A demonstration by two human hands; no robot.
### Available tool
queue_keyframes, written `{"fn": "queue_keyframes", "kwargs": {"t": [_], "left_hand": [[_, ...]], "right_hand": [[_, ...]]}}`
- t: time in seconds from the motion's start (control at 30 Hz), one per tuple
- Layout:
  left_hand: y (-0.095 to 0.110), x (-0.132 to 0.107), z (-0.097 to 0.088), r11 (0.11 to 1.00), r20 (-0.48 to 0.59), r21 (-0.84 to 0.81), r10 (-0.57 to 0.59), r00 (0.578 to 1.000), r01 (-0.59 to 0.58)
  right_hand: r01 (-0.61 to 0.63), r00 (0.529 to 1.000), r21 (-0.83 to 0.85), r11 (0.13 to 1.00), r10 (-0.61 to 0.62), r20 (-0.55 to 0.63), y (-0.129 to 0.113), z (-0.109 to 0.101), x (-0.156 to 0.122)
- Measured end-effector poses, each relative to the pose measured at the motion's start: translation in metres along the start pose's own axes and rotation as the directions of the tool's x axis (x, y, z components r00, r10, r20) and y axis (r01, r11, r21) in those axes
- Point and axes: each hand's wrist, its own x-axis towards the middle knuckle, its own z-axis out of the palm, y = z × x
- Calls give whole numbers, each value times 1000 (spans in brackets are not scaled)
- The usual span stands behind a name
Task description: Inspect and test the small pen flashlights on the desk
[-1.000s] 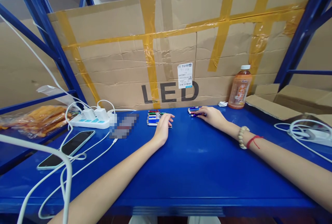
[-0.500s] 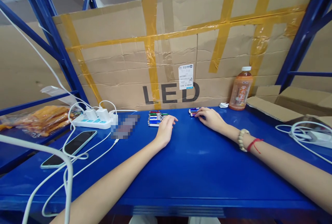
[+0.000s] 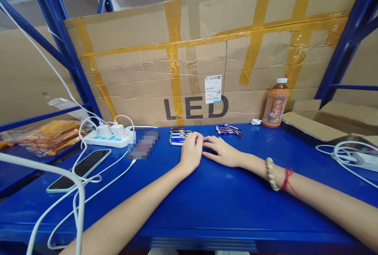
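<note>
A group of small pen-shaped metallic sticks point(image 3: 177, 137) in blue, silver, green and red lies side by side on the blue shelf top point(image 3: 212, 200). My left hand point(image 3: 191, 152) rests at the right end of this group, its fingers curled; whatever they hold, if anything, is hidden. My right hand point(image 3: 222, 152) lies just to its right, fingers stretched toward the left fingertips and the thumb apart. No object shows in it. Behind my right hand lies a second group of similar blue, purple and red sticks point(image 3: 226, 130), some with their ends fanned to the right.
A large taped cardboard panel point(image 3: 141, 82) stands along the back. On the left are a power strip point(image 3: 109, 140), white cables, a phone point(image 3: 79, 170) and bagged orange items point(image 3: 56, 135). On the right stand a drink bottle point(image 3: 276, 103), an open cardboard box point(image 3: 339, 123) and a coiled cable point(image 3: 345, 150).
My right hand has left the right-hand group and moved left and toward me, beside my left hand. The right-hand group is now uncovered. My left hand has barely moved.
</note>
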Motion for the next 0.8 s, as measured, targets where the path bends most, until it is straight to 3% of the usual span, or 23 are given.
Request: {"fn": "queue_keyframes", "kwargs": {"t": [0.1, 0.2, 0.4, 0.6, 0.67, 0.8], "left_hand": [[-7, 6, -1, 970, -94, -149, -209, 973, 194], [-10, 9, -1, 922, -110, -268, -318, 942, 280], [-10, 9, 0, 926, -148, -287, -295, 944, 244], [-12, 10, 0, 910, -122, -306, -329, 936, 280], [-14, 10, 1, 911, -121, -311, -320, 940, 270], [-18, 10, 3, 924, -122, -300, -286, 950, 239]], "right_hand": [[-20, 999, -14, 1000, 19, -26, 1, -3, 0], [-50, 997, -57, 997, 46, -62, 0, -7, 0], [-112, 989, -201, 973, 89, -120, 7, -15, -1], [-287, 952, -196, 938, 257, -167, 20, -14, -4], [-264, 953, -152, 953, 233, -191, 20, -12, -4], [-80, 985, -48, 996, 71, -157, 13, -8, -3]]}}
